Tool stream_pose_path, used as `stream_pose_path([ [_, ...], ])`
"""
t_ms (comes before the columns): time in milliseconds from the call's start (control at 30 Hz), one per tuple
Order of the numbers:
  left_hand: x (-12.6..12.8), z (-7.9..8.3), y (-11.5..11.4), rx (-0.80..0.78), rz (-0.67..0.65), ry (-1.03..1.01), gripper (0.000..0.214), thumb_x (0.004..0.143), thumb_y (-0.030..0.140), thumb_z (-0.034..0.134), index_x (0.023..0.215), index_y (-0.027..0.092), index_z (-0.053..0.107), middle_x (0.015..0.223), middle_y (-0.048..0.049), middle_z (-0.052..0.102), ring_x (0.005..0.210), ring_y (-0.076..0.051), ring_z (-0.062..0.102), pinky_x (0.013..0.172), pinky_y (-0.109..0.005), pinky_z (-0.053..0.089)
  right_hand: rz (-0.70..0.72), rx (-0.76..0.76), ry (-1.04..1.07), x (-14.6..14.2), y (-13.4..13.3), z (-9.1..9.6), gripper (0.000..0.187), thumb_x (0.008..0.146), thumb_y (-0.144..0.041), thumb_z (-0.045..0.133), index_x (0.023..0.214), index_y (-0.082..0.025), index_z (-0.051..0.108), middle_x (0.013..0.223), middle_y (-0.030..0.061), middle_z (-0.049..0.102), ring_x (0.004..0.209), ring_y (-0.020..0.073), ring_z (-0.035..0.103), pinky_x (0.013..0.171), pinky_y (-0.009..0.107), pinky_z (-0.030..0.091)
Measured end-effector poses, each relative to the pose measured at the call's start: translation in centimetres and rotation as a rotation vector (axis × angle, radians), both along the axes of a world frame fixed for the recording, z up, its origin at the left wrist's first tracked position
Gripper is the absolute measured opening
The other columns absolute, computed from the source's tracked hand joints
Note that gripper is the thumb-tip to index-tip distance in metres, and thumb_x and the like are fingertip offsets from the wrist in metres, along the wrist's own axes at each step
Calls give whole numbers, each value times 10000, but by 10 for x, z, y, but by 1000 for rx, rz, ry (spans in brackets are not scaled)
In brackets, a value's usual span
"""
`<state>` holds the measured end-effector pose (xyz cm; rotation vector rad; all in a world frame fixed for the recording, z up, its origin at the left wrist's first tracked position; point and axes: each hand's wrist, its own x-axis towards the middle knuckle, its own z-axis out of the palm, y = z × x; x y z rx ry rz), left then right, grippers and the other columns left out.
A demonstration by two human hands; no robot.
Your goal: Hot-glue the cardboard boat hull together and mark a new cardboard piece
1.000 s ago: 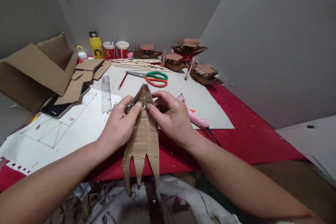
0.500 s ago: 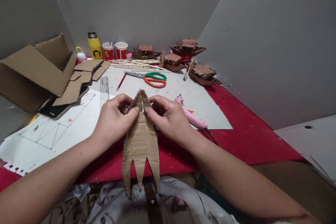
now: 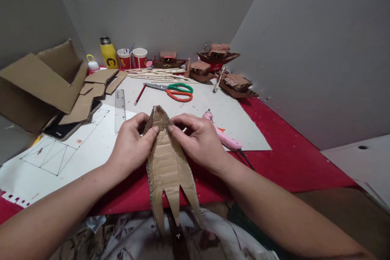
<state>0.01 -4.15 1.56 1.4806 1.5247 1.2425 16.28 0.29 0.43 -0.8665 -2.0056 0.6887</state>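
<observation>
Between my hands is a cut cardboard piece [image 3: 167,158], folded along its sides into a boat-like shape. Its far end comes to a joined point, and its near end splits into three pointed tongues over the table's front edge. My left hand [image 3: 132,140] pinches the left side near the tip, thumb inside and fingers behind. On the opposite side, my right hand [image 3: 199,140] grips the cardboard the same way, its thumb close to a small whitish line at the seam. A pink glue gun [image 3: 227,138] lies just beyond my right hand.
Scissors [image 3: 179,91], a pencil [image 3: 139,94] and a clear ruler [image 3: 120,109] lie ahead. Behind are wooden sticks [image 3: 161,75], paper cups [image 3: 140,57], a yellow bottle [image 3: 109,53] and brown model boats [image 3: 236,83]. Leftward are a cardboard box [image 3: 39,81], a phone [image 3: 68,128] and a drawing sheet [image 3: 91,146].
The cardboard piece has tilted: its tip shifted left while its tongued end swung right and spread somewhat wider. Both hands keep hold and have moved slightly.
</observation>
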Motion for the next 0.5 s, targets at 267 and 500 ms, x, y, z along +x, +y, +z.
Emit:
stream_pose_path([
  [267,2,-2,2,-44,15,-109,60,766,232,620,769,172,626,741,-5,661,714,-174,589,654,-266,457,-8,13,-31,-3,-2,0,130,856,-133,557,818,-169,676,792,34,701,730,152,629,686,265,468],
  [500,2,-5,1,-57,25,-123,55,770,226,624,769,172,632,742,-2,659,707,-167,587,633,-257,452,-18,-36,-68,-6,-3,-1,140,854,-112,550,796,-164,667,768,39,683,703,155,612,663,266,450],
])
